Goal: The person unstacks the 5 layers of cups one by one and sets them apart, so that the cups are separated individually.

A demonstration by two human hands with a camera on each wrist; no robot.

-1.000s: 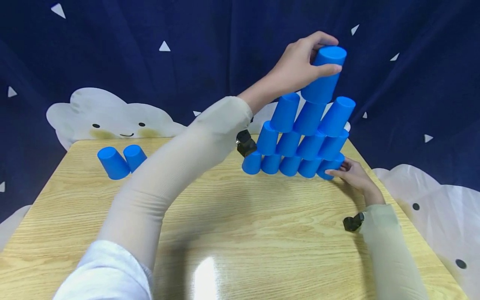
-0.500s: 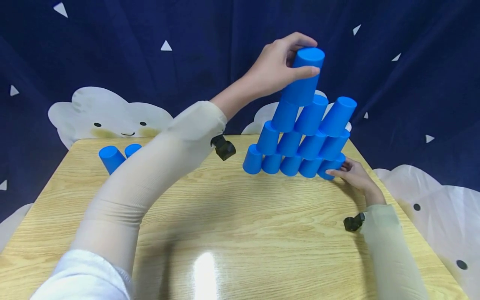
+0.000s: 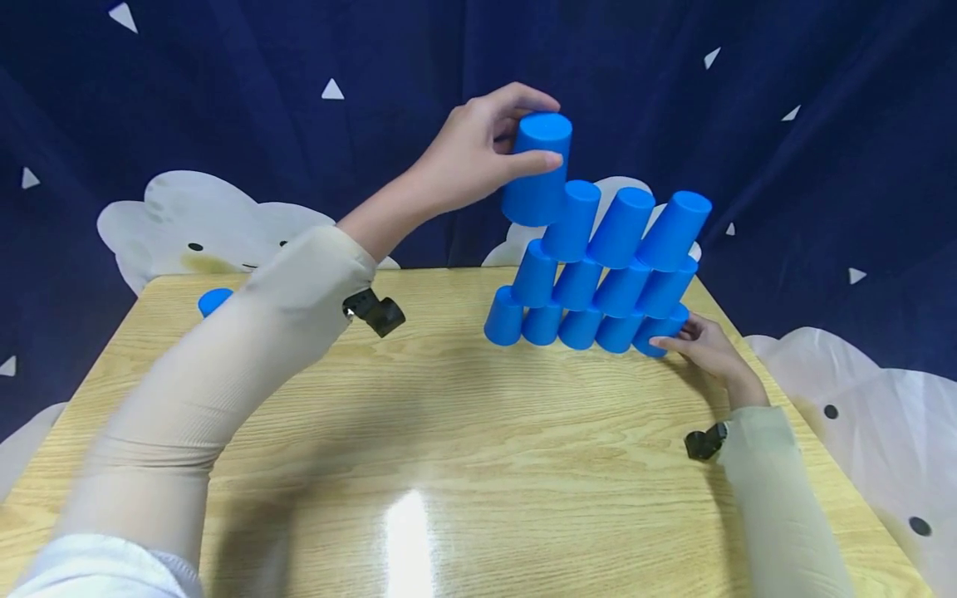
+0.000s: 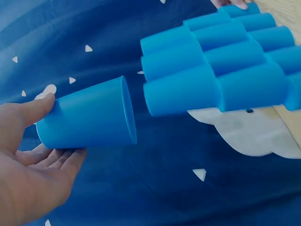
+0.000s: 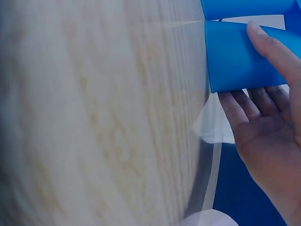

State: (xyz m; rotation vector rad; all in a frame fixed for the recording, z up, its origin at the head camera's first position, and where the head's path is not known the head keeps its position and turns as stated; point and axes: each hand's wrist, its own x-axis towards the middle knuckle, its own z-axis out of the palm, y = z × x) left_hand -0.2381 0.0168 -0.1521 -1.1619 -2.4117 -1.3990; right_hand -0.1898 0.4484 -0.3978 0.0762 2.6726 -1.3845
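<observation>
In the head view, my left hand (image 3: 467,158) holds a blue cup (image 3: 534,195) upside down between thumb and fingers. That cup is in the air, left of the top row of a stack of blue cups (image 3: 576,286). A gap parts it from the stack in the left wrist view, where the cup's wall (image 4: 89,113) shows whole. The stack has three rows of upside-down cups, with three cups on top. Low on the right, my right hand (image 3: 706,353) grips the end cup (image 3: 650,336) of the bottom row; thumb and fingers flank this cup (image 5: 230,61) in the right wrist view.
The stack stands near the back right of a wooden table (image 3: 463,432). Another blue cup (image 3: 214,299) at the back left is mostly hidden by my left sleeve (image 3: 224,374). A dark blue curtain (image 3: 419,50) with white clouds hangs behind.
My left hand has carried its cup leftward and slightly down, from above the top row's middle cup to beyond its left end. My right hand and the stack have stayed put.
</observation>
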